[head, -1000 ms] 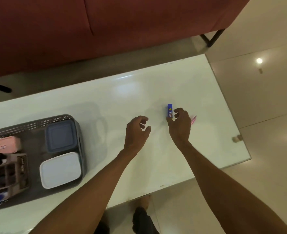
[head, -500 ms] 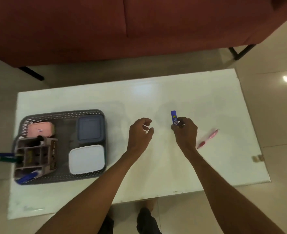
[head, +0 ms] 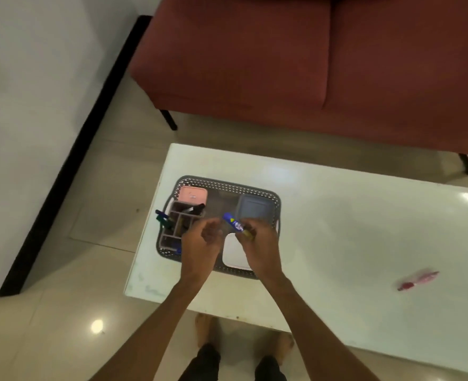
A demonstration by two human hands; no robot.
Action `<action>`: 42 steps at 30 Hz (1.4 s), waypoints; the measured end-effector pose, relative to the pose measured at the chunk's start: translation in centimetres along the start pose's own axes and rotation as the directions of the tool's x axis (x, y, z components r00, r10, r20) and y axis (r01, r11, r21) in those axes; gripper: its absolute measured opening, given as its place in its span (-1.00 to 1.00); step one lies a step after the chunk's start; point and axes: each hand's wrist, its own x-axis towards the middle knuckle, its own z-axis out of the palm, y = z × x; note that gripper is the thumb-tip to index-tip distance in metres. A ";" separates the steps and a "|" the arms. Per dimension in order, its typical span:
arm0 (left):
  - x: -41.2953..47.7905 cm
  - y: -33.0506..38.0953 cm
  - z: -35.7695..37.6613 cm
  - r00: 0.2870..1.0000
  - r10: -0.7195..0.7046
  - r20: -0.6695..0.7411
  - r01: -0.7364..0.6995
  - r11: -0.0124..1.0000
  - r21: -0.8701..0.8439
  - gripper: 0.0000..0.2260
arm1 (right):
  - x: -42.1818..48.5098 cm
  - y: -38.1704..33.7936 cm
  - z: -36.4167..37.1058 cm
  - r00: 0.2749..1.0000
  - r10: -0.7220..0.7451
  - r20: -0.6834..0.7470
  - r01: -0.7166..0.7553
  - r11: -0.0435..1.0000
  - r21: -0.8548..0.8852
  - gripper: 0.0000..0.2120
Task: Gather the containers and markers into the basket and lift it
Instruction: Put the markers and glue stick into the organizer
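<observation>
From the head camera, the right hand (head: pixel 257 243) pinches a blue marker (head: pixel 234 223) at its lower end, the capped tip slanting up-left past the fingertips, above the grey basket (head: pixel 227 185) on the white table (head: pixel 351 229). The left hand (head: pixel 202 244) hovers beside it with fingers loosely curled, gripping nothing. A pink marker (head: pixel 417 279) lies well apart on the table to the right.

Dim, warm indoor light; a ceiling lamp glares off the glossy beige floor tiles (head: pixel 97 325) near my feet. My hands and the pink pen (head: pixel 417 280) smear with motion blur, and the glossy white table (head: pixel 337 215) carries soft sheen.
</observation>
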 end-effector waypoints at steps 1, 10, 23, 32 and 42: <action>0.2 -0.6 -1.3 1.000 -0.010 -0.016 0.010 1.000 0.003 -0.79 | 0.0 -0.7 1.1 1.000 0.002 0.009 -0.002 1.000 0.003 -0.79; 3.5 -5.0 -7.3 0.992 -0.052 -0.118 0.045 0.997 -0.061 -0.82 | 1.8 -2.8 9.0 0.993 -0.030 0.111 0.059 0.962 -0.267 -0.86; 6.4 -6.6 -7.3 0.996 -0.021 -0.090 0.017 0.999 -0.047 -0.81 | 2.5 -3.1 12.6 0.971 -0.112 0.210 0.190 0.895 -0.404 -0.71; 5.8 -6.9 -6.7 0.996 -0.033 -0.077 0.033 0.999 -0.004 -0.82 | 1.9 -2.7 11.0 0.982 -0.116 0.147 0.160 0.927 -0.338 -0.69; 1.8 -0.8 0.6 0.997 0.065 0.045 -0.064 0.998 -0.022 -0.81 | -0.3 0.4 0.0 0.986 0.018 -0.163 -0.047 0.983 -0.179 -0.75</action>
